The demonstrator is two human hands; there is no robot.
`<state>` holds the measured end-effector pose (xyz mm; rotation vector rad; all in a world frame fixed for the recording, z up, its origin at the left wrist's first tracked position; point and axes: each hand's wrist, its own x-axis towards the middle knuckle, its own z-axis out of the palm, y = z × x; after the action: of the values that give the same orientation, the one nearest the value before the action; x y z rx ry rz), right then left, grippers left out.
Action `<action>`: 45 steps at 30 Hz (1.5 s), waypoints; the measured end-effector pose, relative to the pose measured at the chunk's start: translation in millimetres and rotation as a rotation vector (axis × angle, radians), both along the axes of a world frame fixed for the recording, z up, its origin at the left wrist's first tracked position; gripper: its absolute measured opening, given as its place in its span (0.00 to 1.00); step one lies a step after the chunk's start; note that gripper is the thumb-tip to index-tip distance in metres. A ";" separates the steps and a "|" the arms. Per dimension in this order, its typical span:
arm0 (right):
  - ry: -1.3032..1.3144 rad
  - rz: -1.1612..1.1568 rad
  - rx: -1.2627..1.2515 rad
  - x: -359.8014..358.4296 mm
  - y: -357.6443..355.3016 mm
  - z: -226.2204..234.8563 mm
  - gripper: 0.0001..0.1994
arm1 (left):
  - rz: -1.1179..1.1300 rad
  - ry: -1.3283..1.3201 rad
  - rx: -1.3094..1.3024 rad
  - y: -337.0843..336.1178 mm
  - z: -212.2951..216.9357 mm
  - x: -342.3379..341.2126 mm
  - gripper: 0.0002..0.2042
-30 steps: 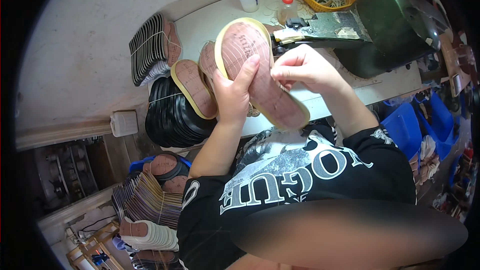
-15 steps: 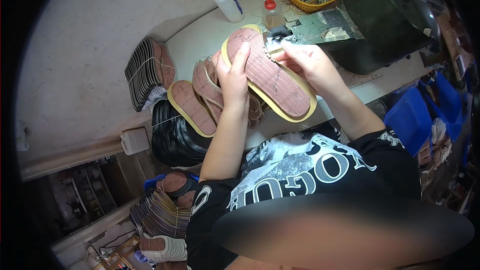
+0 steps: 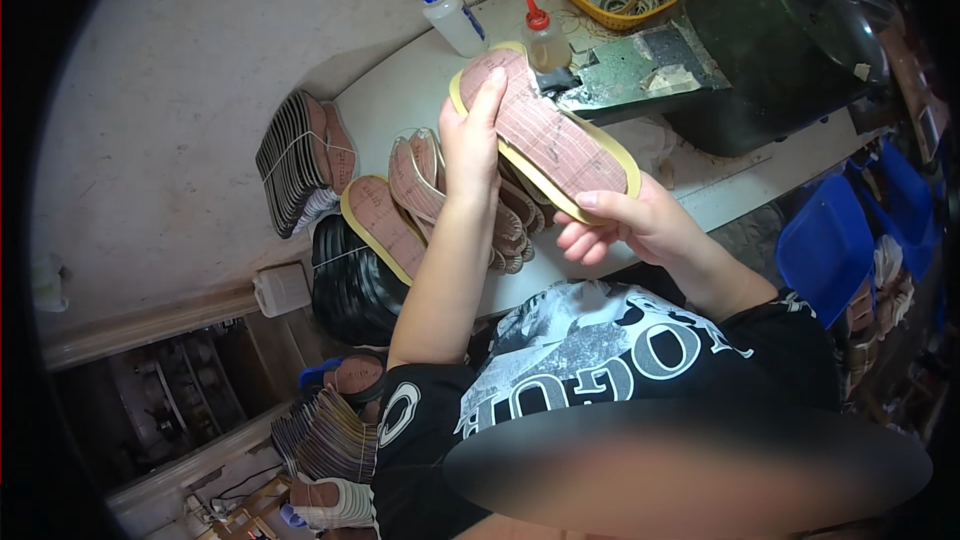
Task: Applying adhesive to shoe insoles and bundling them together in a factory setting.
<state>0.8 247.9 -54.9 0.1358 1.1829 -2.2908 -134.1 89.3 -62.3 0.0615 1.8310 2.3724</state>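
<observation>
A pinkish-brown shoe sole (image 3: 560, 140) with a yellow rim lies slanted in both my hands, at the lit end of the green machine's arm (image 3: 645, 68). My left hand (image 3: 470, 145) grips its far left side, thumb pressed on top and the other fingers hidden beneath. At the near right end, my right hand (image 3: 638, 220) pinches the rim, thumb above and fingers curled below. Part of the sole's far right edge touches or sits just under the dark tip of the arm; I cannot tell which. Another yellow-rimmed sole (image 3: 378, 220) and several pale-edged strapped pieces (image 3: 418, 172) lie beside my left forearm.
A white bottle with blue cap (image 3: 455, 20) and a red-tipped squeeze bottle (image 3: 545, 35) stand beyond the sole. An orange basket (image 3: 610, 12) holds tangled cords. Tied stacks of soles (image 3: 300, 160) and black pieces (image 3: 350, 290) sit left. Blue bins (image 3: 825, 245) are at right.
My right hand has moved from the sole's far right edge beside the machine arm to its near right end. My left hand keeps its grip, and the sole has shifted slightly right.
</observation>
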 end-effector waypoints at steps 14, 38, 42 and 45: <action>0.073 -0.340 -0.149 -38.9 -45.1 -2.7 0.17 | 0.001 0.733 -0.849 -36.1 17.9 -69.9 0.39; 0.013 -0.234 -0.066 -56.5 -41.4 9.9 0.25 | -0.930 0.326 -1.022 -43.4 59.2 -64.4 0.19; -0.030 -0.263 -0.065 -58.4 -39.2 12.7 0.23 | -0.848 0.097 -0.957 -41.8 61.6 -52.8 0.16; -0.014 -0.258 -0.075 -58.4 -38.8 8.2 0.23 | -0.776 0.082 -0.930 -42.7 58.6 -45.7 0.16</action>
<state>-57.6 209.1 -46.7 0.2906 1.1265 -2.5491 -179.7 46.6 -3.7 0.6214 2.1964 0.9277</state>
